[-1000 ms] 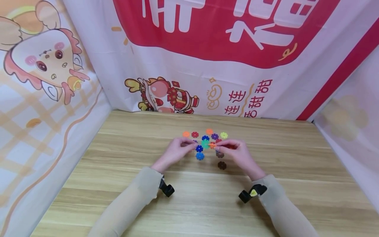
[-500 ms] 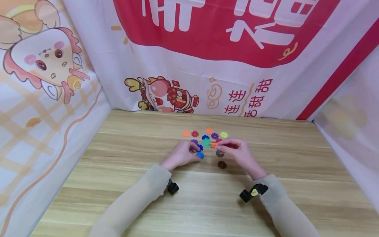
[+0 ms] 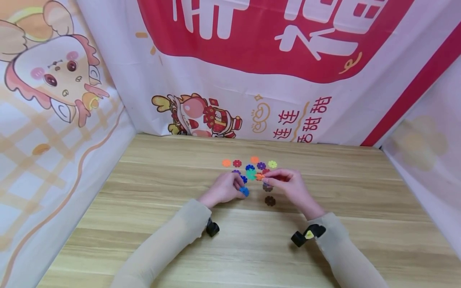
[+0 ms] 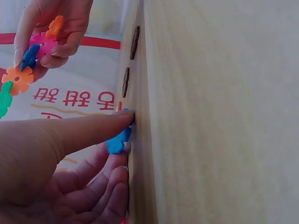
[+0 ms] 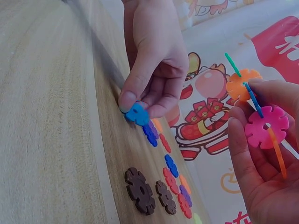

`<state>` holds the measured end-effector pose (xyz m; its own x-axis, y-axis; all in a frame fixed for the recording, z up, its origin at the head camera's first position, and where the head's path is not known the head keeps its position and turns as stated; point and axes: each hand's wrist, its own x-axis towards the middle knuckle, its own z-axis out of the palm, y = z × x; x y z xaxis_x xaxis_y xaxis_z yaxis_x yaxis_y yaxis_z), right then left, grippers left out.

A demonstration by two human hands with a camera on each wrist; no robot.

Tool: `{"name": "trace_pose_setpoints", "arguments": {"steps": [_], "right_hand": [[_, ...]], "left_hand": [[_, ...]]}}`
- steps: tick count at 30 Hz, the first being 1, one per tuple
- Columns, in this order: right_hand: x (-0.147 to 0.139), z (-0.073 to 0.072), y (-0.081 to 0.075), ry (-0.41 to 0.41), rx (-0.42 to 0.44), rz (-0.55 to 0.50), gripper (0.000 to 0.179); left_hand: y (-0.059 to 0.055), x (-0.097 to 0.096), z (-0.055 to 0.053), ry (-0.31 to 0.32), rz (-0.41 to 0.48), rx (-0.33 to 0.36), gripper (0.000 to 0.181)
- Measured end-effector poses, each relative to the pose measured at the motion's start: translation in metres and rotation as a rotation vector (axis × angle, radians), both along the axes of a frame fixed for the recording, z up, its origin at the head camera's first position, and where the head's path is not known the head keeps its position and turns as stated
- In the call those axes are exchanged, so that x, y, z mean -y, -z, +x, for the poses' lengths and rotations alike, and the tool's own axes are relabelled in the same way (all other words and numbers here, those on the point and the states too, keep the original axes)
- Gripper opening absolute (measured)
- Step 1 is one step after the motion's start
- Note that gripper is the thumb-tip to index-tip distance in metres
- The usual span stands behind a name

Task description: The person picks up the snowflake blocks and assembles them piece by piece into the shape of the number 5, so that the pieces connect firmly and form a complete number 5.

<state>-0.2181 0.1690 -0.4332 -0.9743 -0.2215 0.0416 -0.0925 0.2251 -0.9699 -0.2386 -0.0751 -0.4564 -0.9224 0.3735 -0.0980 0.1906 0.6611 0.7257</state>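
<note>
My left hand (image 3: 225,189) pinches a light blue notched flower disc (image 5: 137,115) between thumb and fingers, down at the tabletop. The disc is tilted, and the thumb covers part of it in the left wrist view. Raised above the table, my right hand (image 3: 289,185) holds a chain of interlocked flower discs. In that chain are a green disc (image 4: 5,99), an orange disc (image 4: 18,80), a blue disc (image 4: 29,58), a pink disc (image 5: 273,126) and a second orange disc (image 4: 55,27). Fingers of the right hand curl around the pink and blue part.
Loose discs lie flat beyond and between the hands, among them a dark brown disc (image 3: 270,201), a yellow-green disc (image 3: 272,164) and an orange disc (image 3: 226,163). A printed cloth (image 3: 230,92) hangs behind the wooden table (image 3: 248,248).
My left hand has come away from beside the chain, moved nearer to me and taken hold of the light blue disc, which now tilts. The right hand with the chain has barely moved.
</note>
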Motion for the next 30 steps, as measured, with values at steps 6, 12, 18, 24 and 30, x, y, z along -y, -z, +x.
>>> {"name": "trace_pose_setpoints", "arguments": {"steps": [6,12,18,24,30], "right_hand": [[0.000,0.000,0.000,0.007,-0.001,0.006,0.029],[0.000,0.001,0.000,0.014,-0.001,0.013,0.029],[0.000,0.001,0.001,0.008,-0.004,0.005,0.033],[-0.001,0.000,0.003,0.029,-0.013,0.017,0.034],[0.001,0.000,0.004,0.042,-0.023,0.018,0.033]], "left_hand": [[-0.001,0.002,0.001,0.011,0.052,0.007,0.029],[0.000,0.005,0.003,0.000,0.089,0.023,0.022],[-0.003,0.008,0.008,-0.006,0.115,0.002,0.016],[-0.012,0.008,0.018,-0.070,0.234,-0.014,0.014],[-0.016,0.005,0.023,-0.092,0.292,-0.092,0.012]]}}
